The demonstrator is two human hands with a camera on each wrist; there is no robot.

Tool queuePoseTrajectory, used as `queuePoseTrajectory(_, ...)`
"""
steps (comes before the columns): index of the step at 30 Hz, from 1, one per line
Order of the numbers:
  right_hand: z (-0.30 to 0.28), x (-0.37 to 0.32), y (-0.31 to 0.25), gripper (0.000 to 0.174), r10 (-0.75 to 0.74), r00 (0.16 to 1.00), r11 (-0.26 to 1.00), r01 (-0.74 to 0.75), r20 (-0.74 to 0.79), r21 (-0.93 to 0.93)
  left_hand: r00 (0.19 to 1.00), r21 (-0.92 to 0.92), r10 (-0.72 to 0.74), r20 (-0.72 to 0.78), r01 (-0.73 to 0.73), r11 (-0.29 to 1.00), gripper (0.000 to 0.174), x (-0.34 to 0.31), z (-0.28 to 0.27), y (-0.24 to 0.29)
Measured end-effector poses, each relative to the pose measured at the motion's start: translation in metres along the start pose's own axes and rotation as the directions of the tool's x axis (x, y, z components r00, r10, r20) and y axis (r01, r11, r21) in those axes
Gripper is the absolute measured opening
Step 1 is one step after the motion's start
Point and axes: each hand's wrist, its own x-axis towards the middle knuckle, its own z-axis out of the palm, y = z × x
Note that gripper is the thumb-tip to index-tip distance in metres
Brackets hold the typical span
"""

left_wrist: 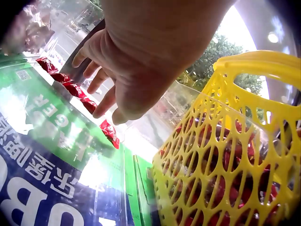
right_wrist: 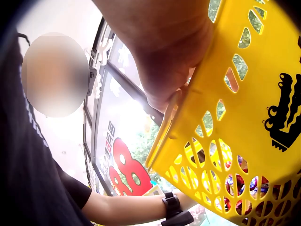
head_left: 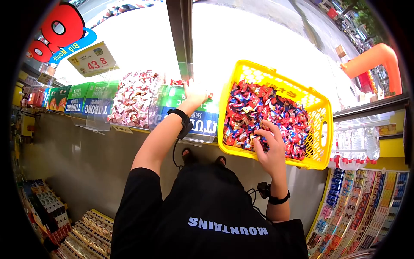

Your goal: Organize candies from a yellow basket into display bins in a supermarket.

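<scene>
My left hand (head_left: 195, 96) reaches over a clear acrylic bin whose green-and-blue beer carton (head_left: 202, 123) fills most of it. In the left wrist view its fingers (left_wrist: 107, 100) are spread and slightly bent, right by a row of red wrapped candies (left_wrist: 73, 88) along the bin's far side. A yellow perforated basket (head_left: 328, 129) stands to the right, holding a heap of red, blue and gold wrapped candies (head_left: 246, 105). Over the heap's near side, my right hand (head_left: 274, 149) has loosely bent fingers, thumb and forefinger apart. The basket wall (right_wrist: 254, 108) hides those fingertips in the right wrist view.
Left of the bin, pink-and-white wrapped candies (head_left: 133, 99) fill another clear bin, with more beer cartons (head_left: 77, 97) beyond. A price sign (head_left: 94, 59) stands behind them. Bottled water (head_left: 355, 144) and a snack rack (head_left: 358, 203) are at the right; a window post (head_left: 179, 34) rises behind.
</scene>
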Motion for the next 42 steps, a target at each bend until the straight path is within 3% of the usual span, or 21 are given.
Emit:
queuePoseTrajectory(3,0.001,0.000,-0.001,0.023,0.005,1.000,1.000,-0.005,-0.008,-0.006,0.996,0.072,0.079,0.044,-0.082,0.994,0.044,-0.014,-0.002,-0.001)
queuePoseTrajectory(6,0.002,0.001,-0.001,0.023,0.000,1.000,1.000,-0.001,-0.014,-0.013,0.972,0.129,0.227,-0.060,-0.218,0.967,0.053,-0.040,-0.004,-0.002)
queuePoseTrajectory(7,0.002,0.001,-0.001,0.023,0.004,1.000,1.000,-0.004,-0.016,-0.010,0.947,0.088,0.192,0.259,-0.221,0.971,0.066,-0.041,-0.031,0.007)
queuePoseTrajectory(10,0.003,0.000,-0.001,0.023,0.010,1.000,1.000,-0.010,-0.021,-0.009,0.929,0.099,0.254,0.269,-0.289,0.952,0.074,-0.051,-0.008,0.010)
queuePoseTrajectory(11,0.003,0.000,-0.001,0.023,0.006,1.000,1.000,-0.006,-0.023,-0.013,0.910,0.108,0.224,0.349,-0.277,0.955,0.076,-0.046,-0.002,0.013)
queuePoseTrajectory(20,0.003,-0.002,-0.001,0.021,-0.012,0.998,0.999,0.009,-0.061,-0.047,0.940,0.173,0.227,0.254,-0.275,0.946,0.080,-0.032,0.029,0.017)
queuePoseTrajectory(26,0.002,-0.002,-0.002,0.021,0.011,0.998,0.999,-0.013,-0.060,-0.042,0.930,0.241,0.217,0.297,-0.293,0.925,0.079,-0.026,0.014,0.022)
queuePoseTrajectory(32,0.004,-0.001,-0.001,0.020,-0.007,0.998,0.999,0.003,-0.070,-0.051,0.912,0.106,0.169,0.375,-0.223,0.969,0.078,-0.018,0.003,0.020)
queuePoseTrajectory(35,0.004,-0.002,-0.001,0.020,-0.012,0.997,0.999,0.008,-0.076,-0.051,0.922,0.176,0.168,0.349,-0.240,0.954,0.081,-0.020,0.003,0.017)
queuePoseTrajectory(42,0.006,-0.002,0.001,0.020,-0.008,0.997,0.998,0.004,-0.077,-0.058,0.887,0.170,0.127,0.445,-0.222,0.960,0.084,-0.029,-0.006,0.010)
